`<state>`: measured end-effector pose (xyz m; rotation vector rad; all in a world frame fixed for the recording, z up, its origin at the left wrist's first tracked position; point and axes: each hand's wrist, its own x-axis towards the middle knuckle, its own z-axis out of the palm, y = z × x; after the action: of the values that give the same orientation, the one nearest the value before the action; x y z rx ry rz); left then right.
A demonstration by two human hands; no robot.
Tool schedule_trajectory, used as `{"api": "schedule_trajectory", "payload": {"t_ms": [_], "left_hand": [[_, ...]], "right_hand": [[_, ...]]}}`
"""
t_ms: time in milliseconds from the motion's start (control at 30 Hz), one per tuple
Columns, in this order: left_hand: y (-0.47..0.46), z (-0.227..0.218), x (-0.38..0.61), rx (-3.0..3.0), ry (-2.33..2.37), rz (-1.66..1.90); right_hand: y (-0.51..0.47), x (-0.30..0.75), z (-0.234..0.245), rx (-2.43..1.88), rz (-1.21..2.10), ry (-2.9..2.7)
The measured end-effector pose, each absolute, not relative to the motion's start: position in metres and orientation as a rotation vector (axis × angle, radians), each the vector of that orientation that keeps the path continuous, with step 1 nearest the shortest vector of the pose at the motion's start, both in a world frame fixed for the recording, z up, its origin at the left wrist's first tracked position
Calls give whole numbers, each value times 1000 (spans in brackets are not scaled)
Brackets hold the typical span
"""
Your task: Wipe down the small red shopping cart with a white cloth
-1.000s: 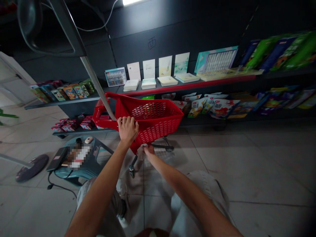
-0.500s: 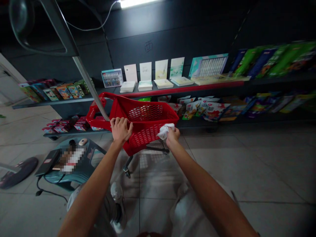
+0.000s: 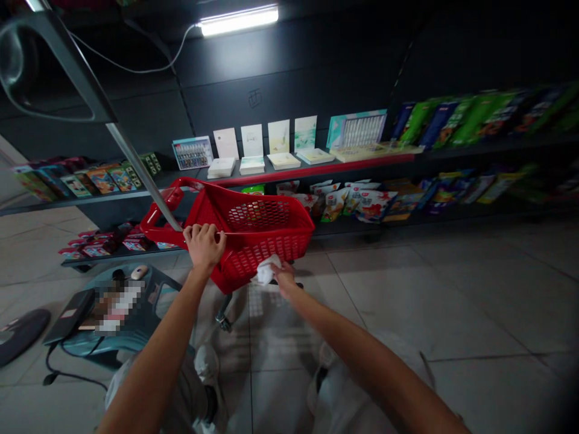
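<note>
A red plastic shopping cart [image 3: 266,244] with perforated walls stands sideways before me on small wheels. My left hand [image 3: 203,246] grips the cart's near top rim, close to the handle end, with its fingers curled over the edge. Bunched in my right hand [image 3: 283,277] is a white cloth [image 3: 268,269], held low against the near side wall of the basket. Whether the cloth presses on the wall or only hovers beside it, I cannot tell. The fingertips of my right hand are partly hidden by the cloth.
Behind the cart runs a dark shelf with notebooks [image 3: 283,160], snack bags [image 3: 373,202] and small boxes [image 3: 108,179]. A metal pole [image 3: 140,172] rises across the left. A green plastic stool [image 3: 85,340] holding a black device [image 3: 71,314] stands at lower left.
My right hand has moved the cloth down and left along the basket's near side. My left hand keeps its grip on the rim. The view has shifted slightly right.
</note>
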<state>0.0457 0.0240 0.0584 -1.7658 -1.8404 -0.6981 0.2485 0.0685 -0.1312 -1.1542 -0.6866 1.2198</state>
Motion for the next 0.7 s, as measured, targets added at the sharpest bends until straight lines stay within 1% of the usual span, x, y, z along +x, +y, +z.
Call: {"api": "schedule_trajectory", "payload": {"t_ms": [100,200,300,400,533,700], "left_hand": [[23,59,46,-1742,-1815,-666],[26,58,43,-1672,-1826,-665],[31,57,38,-1588,-1857,-692],[35,56,31,-1583,-1865,-698],[37,57,18,-1613,-1874,-699],[41,59,3,-1651,-1914,-738]], "right_hand": [[66,229,-119,-1097,1313,-681],[80,254,-82,-1055,1218,-679],[93,302,-37,-1019,920,-877],[96,339,-6,-1048,559,-1306],[88,350,3,-964,410,-1769],[82,357,3,-986,243,-1977]]}}
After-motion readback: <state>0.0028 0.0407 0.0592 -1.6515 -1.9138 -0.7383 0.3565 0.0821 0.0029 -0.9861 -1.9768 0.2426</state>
